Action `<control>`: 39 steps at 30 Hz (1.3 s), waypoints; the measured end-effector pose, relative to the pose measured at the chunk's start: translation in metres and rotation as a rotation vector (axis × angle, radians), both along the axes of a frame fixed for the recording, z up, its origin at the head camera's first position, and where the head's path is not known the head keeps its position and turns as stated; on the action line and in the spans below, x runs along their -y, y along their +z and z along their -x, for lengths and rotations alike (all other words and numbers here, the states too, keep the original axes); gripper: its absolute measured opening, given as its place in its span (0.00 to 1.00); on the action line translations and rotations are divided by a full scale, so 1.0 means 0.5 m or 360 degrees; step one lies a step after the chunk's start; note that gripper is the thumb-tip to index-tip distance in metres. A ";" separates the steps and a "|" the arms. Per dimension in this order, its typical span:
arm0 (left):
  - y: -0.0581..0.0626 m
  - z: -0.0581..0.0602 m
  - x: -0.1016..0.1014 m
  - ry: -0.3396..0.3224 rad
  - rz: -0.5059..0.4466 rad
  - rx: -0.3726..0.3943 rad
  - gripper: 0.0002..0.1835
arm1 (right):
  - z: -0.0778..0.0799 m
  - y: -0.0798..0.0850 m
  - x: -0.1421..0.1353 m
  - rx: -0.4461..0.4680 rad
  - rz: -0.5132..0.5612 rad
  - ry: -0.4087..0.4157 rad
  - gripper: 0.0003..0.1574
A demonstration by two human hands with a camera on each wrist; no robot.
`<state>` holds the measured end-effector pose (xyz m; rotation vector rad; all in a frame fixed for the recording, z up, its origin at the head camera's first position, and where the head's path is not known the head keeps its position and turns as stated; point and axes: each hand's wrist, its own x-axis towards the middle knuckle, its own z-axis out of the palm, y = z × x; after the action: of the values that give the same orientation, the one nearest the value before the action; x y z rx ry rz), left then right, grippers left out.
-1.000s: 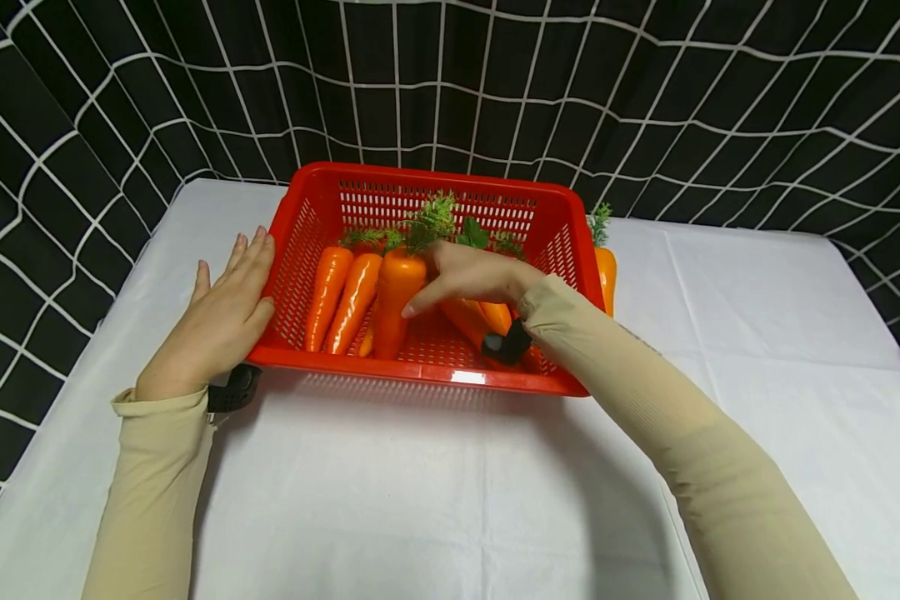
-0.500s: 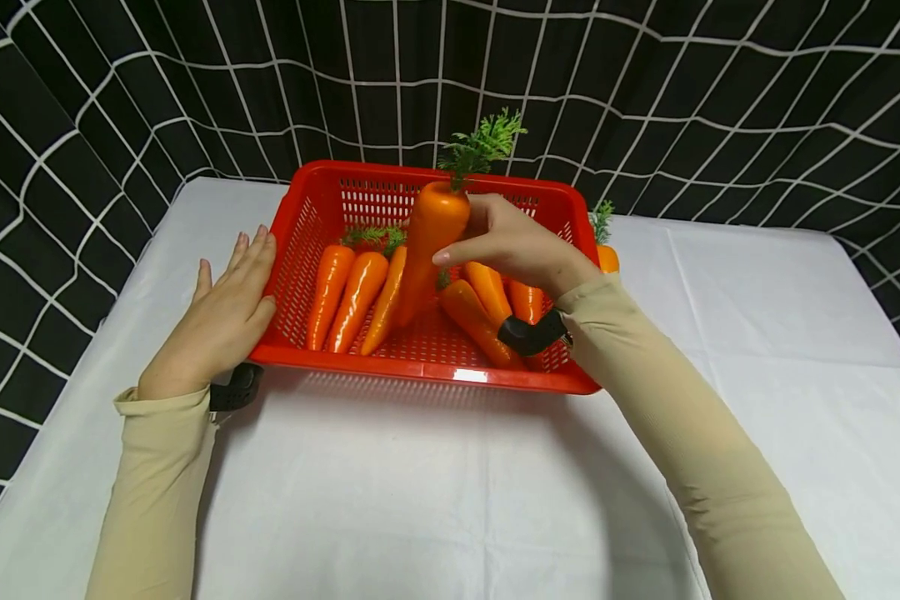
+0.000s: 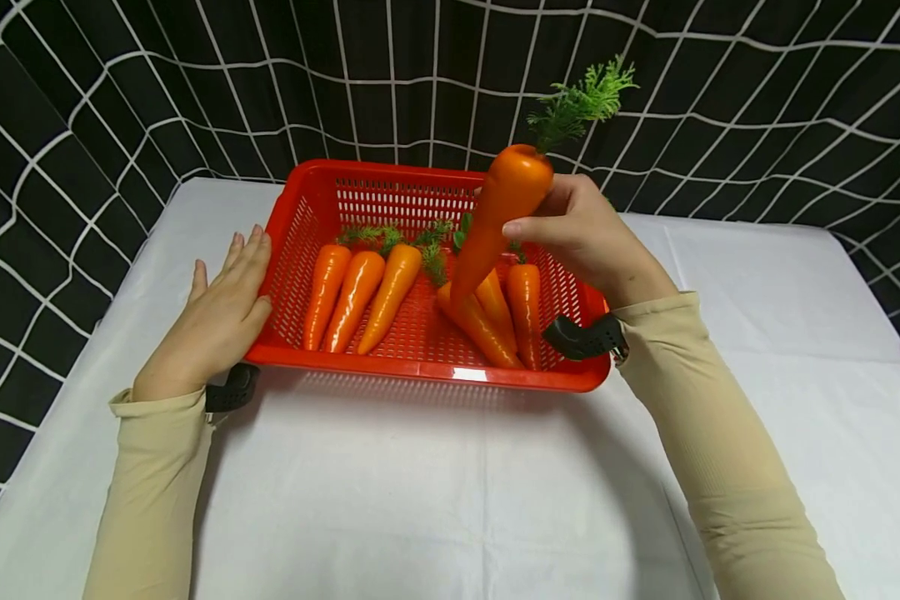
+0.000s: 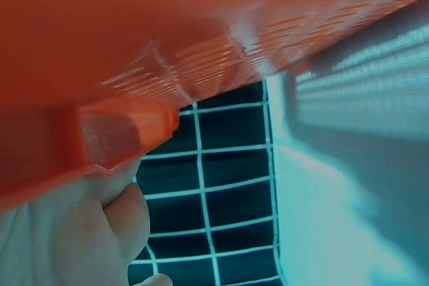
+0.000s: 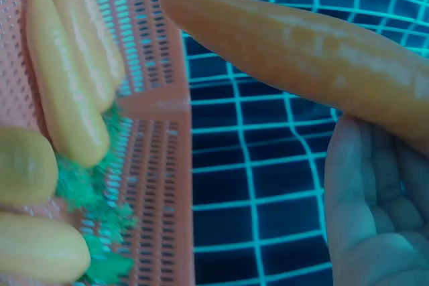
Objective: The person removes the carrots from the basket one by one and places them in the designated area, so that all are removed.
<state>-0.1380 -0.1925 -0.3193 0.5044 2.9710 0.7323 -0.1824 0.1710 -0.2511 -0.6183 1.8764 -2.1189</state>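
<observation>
My right hand (image 3: pixel 588 237) grips a large orange carrot (image 3: pixel 504 200) with a green leafy top. It hangs tilted above the right half of a red slotted basket (image 3: pixel 420 372), its tip pointing down to the left. In the right wrist view the carrot (image 5: pixel 315 51) crosses above the fingers. With fairly straight fingers, my left hand (image 3: pixel 213 321) rests against the basket's left rim. Inside, three carrots lie side by side at the left, among them a lighter orange carrot (image 3: pixel 392 296). Several more, including a slim carrot (image 3: pixel 525 312), lie at the right, partly hidden behind the held one.
The basket stands on a white cloth (image 3: pixel 390 483) covering the table. A black curtain with white grid lines (image 3: pixel 390 75) hangs behind and at the left. A black wrist camera (image 3: pixel 585 337) hangs over the basket's right front corner.
My right hand has lifted the carrot out from among the others and carried it up and to the right. My left hand has stayed at the basket's left rim.
</observation>
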 end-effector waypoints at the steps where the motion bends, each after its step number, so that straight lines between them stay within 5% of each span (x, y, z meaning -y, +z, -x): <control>1: -0.001 0.000 0.000 0.0002 -0.0002 -0.0001 0.34 | -0.003 0.003 -0.005 -0.0022 -0.0007 -0.0037 0.16; 19: 0.001 -0.001 0.003 0.0009 -0.0003 -0.0004 0.34 | -0.049 -0.007 -0.102 -0.0128 0.0246 -0.0355 0.19; 33: 0.002 -0.001 0.006 0.0009 0.0005 -0.0002 0.34 | -0.077 -0.046 -0.130 -0.0169 0.0725 -0.0421 0.21; 39: 0.000 -0.001 0.002 0.0007 -0.0008 0.0005 0.34 | -0.086 -0.041 -0.151 -0.0139 0.0762 -0.0454 0.23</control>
<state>-0.1377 -0.1936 -0.3191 0.4966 2.9689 0.7403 -0.1395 0.2465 -0.2716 -0.5667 1.5747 -2.8057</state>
